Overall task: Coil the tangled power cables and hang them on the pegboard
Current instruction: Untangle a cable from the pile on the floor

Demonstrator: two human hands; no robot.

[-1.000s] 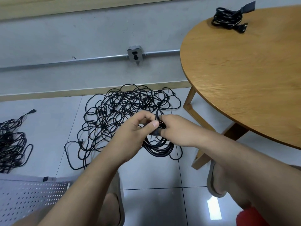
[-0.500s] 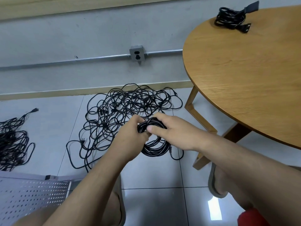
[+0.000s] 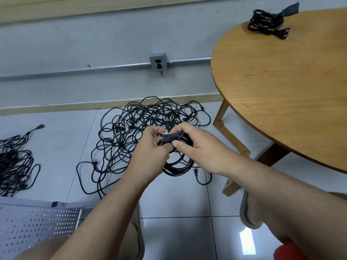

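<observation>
Both sets of fingers closed on the top of the coiled cable (image 3: 176, 156), left hand (image 3: 150, 152) and right hand (image 3: 199, 147) flanking it, loops hanging below, plug end (image 3: 169, 125) poking up between, above the tangled pile (image 3: 135, 132).

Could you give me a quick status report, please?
Left hand and right hand both gripping the coiled black power cable. Tangled black cable pile on floor behind. Grey perforated pegboard unused.

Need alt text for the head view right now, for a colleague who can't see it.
Both hands, left hand and right hand, grip a coiled black cable above a tangled cable pile on the tiled floor. Another coiled cable lies on the round wooden table; a pegboard sits lower left.
</observation>
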